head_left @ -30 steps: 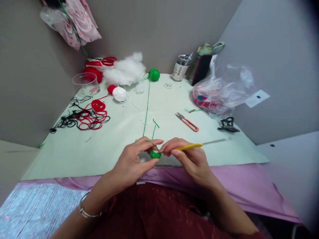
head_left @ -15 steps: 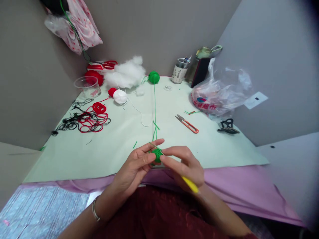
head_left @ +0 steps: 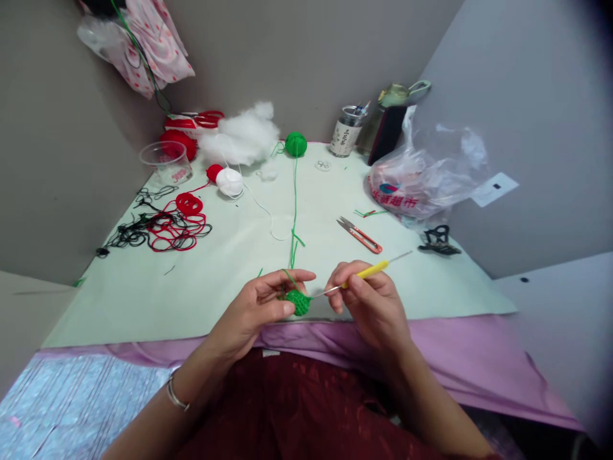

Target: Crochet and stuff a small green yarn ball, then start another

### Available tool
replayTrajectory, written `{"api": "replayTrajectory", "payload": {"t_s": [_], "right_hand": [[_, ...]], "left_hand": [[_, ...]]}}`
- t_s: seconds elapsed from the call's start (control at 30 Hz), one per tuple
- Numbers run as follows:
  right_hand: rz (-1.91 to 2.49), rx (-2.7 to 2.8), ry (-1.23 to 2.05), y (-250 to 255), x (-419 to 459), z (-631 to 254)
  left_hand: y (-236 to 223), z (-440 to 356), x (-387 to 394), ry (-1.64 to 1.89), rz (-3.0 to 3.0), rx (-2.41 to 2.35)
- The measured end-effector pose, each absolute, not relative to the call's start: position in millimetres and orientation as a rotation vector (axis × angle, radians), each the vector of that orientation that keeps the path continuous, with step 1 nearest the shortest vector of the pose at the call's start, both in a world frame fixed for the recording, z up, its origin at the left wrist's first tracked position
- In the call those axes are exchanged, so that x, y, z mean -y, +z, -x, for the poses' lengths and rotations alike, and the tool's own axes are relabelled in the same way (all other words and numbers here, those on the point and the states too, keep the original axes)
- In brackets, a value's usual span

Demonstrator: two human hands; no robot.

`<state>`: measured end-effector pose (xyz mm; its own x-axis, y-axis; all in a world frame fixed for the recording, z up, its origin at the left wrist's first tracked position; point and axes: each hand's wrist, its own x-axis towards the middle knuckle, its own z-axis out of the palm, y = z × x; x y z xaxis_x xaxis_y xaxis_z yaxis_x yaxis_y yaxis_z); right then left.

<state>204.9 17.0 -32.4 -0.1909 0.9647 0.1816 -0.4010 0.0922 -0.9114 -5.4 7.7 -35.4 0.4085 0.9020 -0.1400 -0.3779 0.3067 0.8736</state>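
Between the thumb and fingers of my left hand (head_left: 256,306) is a small green crocheted piece (head_left: 299,303), just above the table's front edge. Green yarn (head_left: 295,198) runs from the ball of green yarn (head_left: 295,144) at the back down to this hand and passes over its fingers. My right hand (head_left: 371,300) grips a crochet hook (head_left: 366,273) by its yellow handle, with metal at both ends. The hook's left tip points at the right edge of the green piece, where a small loop stands out; whether the tip is in that loop I cannot tell.
Orange thread snips (head_left: 360,235) lie right of centre, near a plastic bag (head_left: 407,185) and a black hair claw (head_left: 438,241). Tangled red and black yarn (head_left: 167,229) spreads on the left. White stuffing (head_left: 242,134), a clear cup (head_left: 167,165) and a pen holder (head_left: 347,133) stand farther back.
My right hand has moved right and turned over, so the hook's yellow handle now points up to the right. The hook has drawn away from the green piece, which shows more fully.
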Motion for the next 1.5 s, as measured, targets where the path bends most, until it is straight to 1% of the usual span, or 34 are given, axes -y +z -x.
{"api": "replayTrajectory", "payload": {"t_s": [0.2, 0.4, 0.73, 1.0, 1.5], "right_hand": [[0.675, 1.073, 1.404, -33, -15, -198], [0.666, 1.069, 1.433, -35, -14, -202], [0.673, 1.039, 1.445, -33, -14, -196], [0.704, 1.035, 1.378, -37, -14, -192], [0.733, 1.028, 1.386, -36, -14, -193]], "left_hand": [[-40, -3, -6, 0.934, -0.715, -0.564], [-43, -1, -7, 0.895, -0.693, -0.478], [-43, -4, -8, 0.937, -0.696, -0.534], [-41, -4, -6, 0.927, -0.677, -0.59], [-38, -5, -7, 0.94, -0.692, -0.542]]}}
